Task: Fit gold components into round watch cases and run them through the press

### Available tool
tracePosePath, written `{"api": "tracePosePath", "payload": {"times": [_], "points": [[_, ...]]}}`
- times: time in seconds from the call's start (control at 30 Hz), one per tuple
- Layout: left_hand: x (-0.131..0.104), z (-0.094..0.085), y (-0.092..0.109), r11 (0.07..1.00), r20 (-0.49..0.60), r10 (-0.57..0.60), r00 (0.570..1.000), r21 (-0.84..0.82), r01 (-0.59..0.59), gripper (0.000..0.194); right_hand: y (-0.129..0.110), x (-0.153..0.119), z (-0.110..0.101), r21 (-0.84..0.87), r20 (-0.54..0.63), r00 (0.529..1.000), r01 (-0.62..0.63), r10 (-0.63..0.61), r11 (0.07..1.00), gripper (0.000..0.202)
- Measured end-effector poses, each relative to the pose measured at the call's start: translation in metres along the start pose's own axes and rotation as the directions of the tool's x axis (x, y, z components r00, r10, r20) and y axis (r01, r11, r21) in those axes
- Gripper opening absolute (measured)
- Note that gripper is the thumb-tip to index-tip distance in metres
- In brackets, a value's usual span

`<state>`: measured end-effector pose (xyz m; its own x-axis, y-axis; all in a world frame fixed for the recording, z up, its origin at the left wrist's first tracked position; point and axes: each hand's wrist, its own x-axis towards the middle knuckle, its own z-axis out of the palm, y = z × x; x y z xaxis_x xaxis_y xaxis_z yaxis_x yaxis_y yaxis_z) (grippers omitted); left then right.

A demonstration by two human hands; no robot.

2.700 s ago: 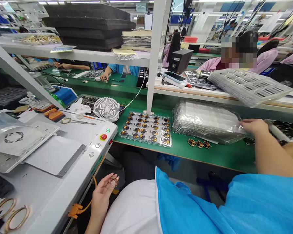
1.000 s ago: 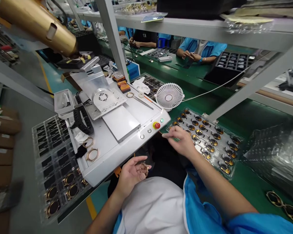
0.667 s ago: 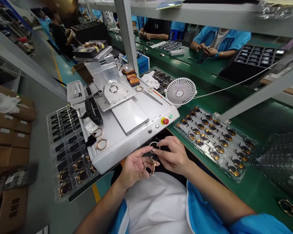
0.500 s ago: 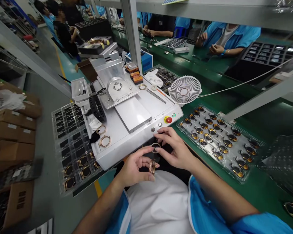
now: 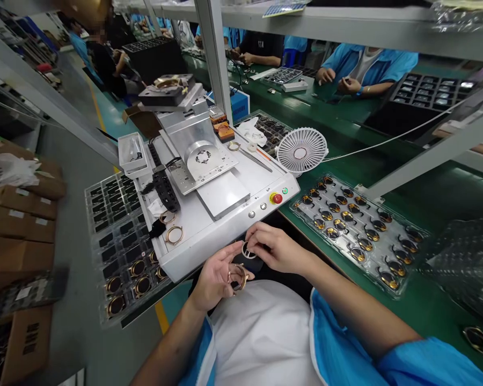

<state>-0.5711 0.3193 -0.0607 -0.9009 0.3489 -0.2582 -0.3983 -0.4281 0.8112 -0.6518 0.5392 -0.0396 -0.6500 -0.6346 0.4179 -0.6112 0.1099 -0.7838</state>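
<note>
In the head view, my left hand (image 5: pixel 213 279) is turned palm up and holds a gold watch case ring (image 5: pixel 243 280) between thumb and fingers. My right hand (image 5: pixel 279 249) pinches a second, thin ring (image 5: pixel 243 254) that has a dark gap or face inside; I cannot tell which. My left fingertips reach the edge of this second ring. Both hands are close together over my lap, just in front of the white machine (image 5: pixel 209 244). Two more gold rings (image 5: pixel 174 235) lie on the machine's left front corner.
The machine carries a tilting metal fixture (image 5: pixel 203 155), a red stop button (image 5: pixel 277 198) and tweezers (image 5: pixel 255 160). A white fan (image 5: pixel 301 151) stands behind right. A clear tray of round parts (image 5: pixel 346 236) lies right; trays of dark parts (image 5: pixel 124 241) lie left. Co-workers sit across the bench.
My right hand has come lower and left, with its fingers bunched on the thin ring. My left hand has turned more palm up, tilting its gold ring. The machine's upper fixture has moved right.
</note>
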Motion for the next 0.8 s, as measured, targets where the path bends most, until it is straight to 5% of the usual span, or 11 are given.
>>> {"api": "tracePosePath", "payload": {"times": [0.17,0.27,0.33,0.43,0.6,0.7,0.8], "points": [[0.007,-0.007,0.004,0.999,-0.054,0.044,0.998,0.011,-0.044,0.098,0.003,0.017,0.002,-0.071,0.088,0.996,0.029,-0.023,0.997,0.008],[0.011,-0.014,0.01,0.992,-0.144,0.117,0.983,-0.022,-0.121,0.091,0.012,0.036,-0.005,-0.05,-0.054,0.996,-0.079,0.076,0.996,0.008],[0.011,-0.016,0.012,0.987,-0.185,0.155,0.97,-0.008,-0.159,0.09,0.024,0.054,-0.013,0.02,-0.214,0.942,-0.26,0.258,0.965,0.011],[0.006,-0.016,0.013,0.983,-0.187,0.182,0.965,0.041,-0.177,0.094,0.042,0.08,-0.027,0.072,-0.368,0.786,-0.509,0.497,0.858,0.014],[-0.007,-0.009,0.006,0.959,-0.138,0.258,0.956,0.157,-0.236,0.104,0.046,0.085,-0.037,-0.014,-0.474,0.692,-0.625,0.545,0.781,0.025],[-0.008,-0.002,-0.007,0.87,-0.091,0.407,0.909,0.343,-0.355,0.1,0.028,0.057,-0.023,0.005,-0.508,0.724,-0.54,0.467,0.842,0.03],[-0.002,0.007,-0.021,0.67,0.036,0.543,0.839,0.584,-0.459,0.107,0.007,0.024,0.006,0.284,-0.252,0.83,-0.429,0.498,0.858,0.034]]}}
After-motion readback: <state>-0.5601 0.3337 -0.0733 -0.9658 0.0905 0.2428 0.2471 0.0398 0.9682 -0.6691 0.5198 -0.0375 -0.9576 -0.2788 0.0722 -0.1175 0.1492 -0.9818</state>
